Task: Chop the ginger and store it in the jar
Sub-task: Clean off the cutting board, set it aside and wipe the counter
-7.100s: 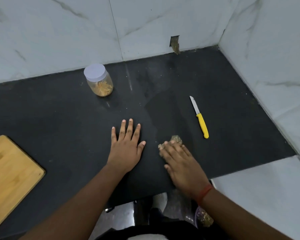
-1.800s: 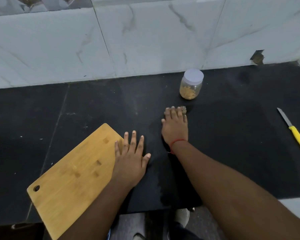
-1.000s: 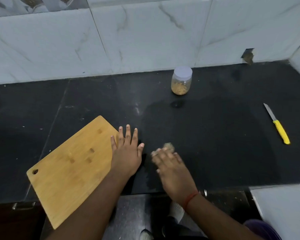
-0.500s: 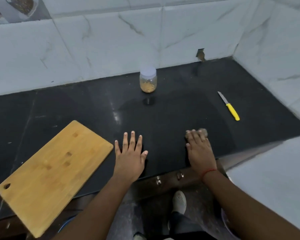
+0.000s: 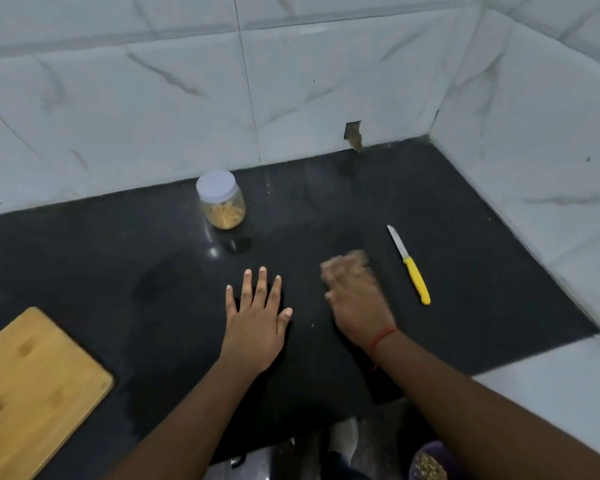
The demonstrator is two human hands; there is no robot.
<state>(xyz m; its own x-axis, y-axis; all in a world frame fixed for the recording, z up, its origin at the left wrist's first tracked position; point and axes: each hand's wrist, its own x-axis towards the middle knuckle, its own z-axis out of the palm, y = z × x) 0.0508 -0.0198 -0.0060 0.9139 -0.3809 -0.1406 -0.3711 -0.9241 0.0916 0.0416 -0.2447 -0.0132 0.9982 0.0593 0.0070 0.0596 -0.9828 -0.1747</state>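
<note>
While the blurred right hand (image 5: 355, 292) covers the knobbly beige ginger piece (image 5: 358, 255), grip indiscernible, the left hand (image 5: 257, 318) lies spread flat on the black stone counter (image 5: 465, 271), probably bracing.

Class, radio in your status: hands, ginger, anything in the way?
Left hand flat on counter, empty. Right hand blurred, over ginger; grip unclear. Jar lidded, knife untouched. Nothing blocking.

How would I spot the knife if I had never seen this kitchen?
Find the black counter where it meets the tiled corner on the right. The knife lies flat there, just right of the right hand. Its bright yellow handle is the only vivid colour on the dark stone.
</note>
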